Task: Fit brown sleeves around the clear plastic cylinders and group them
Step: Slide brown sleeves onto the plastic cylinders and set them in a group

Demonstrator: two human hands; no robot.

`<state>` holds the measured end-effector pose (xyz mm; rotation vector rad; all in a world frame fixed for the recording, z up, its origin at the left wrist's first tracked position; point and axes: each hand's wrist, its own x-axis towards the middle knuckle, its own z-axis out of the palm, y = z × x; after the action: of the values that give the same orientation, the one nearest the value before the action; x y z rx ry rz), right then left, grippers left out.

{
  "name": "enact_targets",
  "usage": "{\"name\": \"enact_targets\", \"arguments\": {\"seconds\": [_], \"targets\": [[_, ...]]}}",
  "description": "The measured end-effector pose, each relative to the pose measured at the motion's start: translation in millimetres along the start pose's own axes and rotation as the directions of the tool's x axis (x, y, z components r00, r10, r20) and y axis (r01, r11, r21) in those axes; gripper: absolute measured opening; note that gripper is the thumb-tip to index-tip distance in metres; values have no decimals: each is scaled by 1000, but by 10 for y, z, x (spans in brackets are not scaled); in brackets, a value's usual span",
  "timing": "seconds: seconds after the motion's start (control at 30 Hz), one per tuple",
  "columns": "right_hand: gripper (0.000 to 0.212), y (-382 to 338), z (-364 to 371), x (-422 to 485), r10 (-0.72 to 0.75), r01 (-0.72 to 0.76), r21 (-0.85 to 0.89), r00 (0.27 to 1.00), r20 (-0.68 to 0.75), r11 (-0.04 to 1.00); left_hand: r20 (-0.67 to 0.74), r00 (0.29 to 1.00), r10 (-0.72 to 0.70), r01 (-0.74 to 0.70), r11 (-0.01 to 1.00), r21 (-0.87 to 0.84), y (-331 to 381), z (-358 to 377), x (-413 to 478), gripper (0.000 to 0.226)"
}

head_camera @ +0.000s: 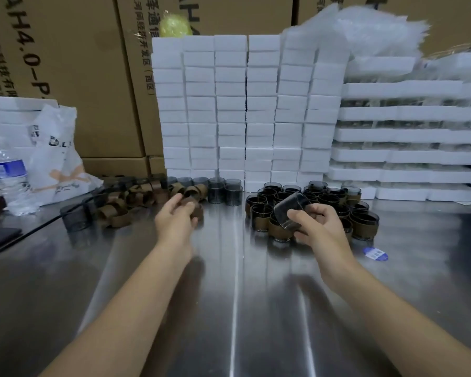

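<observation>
right hand (314, 227) fingers clamp 1 tilted clear cylinder (291, 212) at 1 o'clock; left hand (176, 220) fingers curl on 1 brown sleeve (195, 206) at 11 o'clock, blurred.

a brushed metal table (229, 308) is seen filling the foreground, and pale streaks of overhead light are reflected along it. behind it, large brown cardboard cartons (74, 77) printed with black lettering are stacked as a back wall. a block of white foam boxes (245, 110) is piled in neat columns at the middle, and flatter white foam trays (408, 134) are layered to the right, topped by crumpled clear plastic (375, 28). at the left, a white plastic bag (57, 156) and a water bottle (8, 172) are set on the table.
</observation>
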<state>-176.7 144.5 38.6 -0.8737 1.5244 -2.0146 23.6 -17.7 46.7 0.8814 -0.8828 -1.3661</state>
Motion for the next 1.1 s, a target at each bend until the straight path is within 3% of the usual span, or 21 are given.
{"name": "enact_targets", "arguments": {"seconds": [0.1,0.27,0.4,0.5,0.6,0.73,0.83,0.93,1.03,1.1], "targets": [[43,44,-32,1,-32,30,-69,999,-20,997,250,963,-97,145,973,-182,47,86,-170,47],[49,33,-68,29,-117,116,-84,993,-1,990,497,865,-65,154,978,-141,58,233,-381,33],[49,81,-46,18,-196,195,-87,981,-8,977,481,869,-118,107,993,49,28,260,-453,50],[52,63,-17,-41,-242,243,-61,970,12,968,439,878,-190,159,981,107,14,235,-431,62],[55,12,17,-103,-316,321,-73,946,73,944,527,796,-297,266,954,135,46,217,-459,76],[68,-46,21,-154,-456,501,-226,861,227,835,606,710,-359,265,933,242,64,196,-549,63],[61,-13,42,-175,-494,575,-269,811,313,773,616,713,-335,192,938,288,21,216,-615,52],[64,32,83,-222,-469,573,-263,804,367,776,603,735,-309,157,943,292,5,241,-679,33],[82,114,47,-193,-451,581,-337,802,393,740,621,718,-314,143,940,310,-37,258,-705,39],[79,146,11,-166,-502,623,-392,781,372,677,630,706,-323,129,933,335,-61,272,-735,44]]}}
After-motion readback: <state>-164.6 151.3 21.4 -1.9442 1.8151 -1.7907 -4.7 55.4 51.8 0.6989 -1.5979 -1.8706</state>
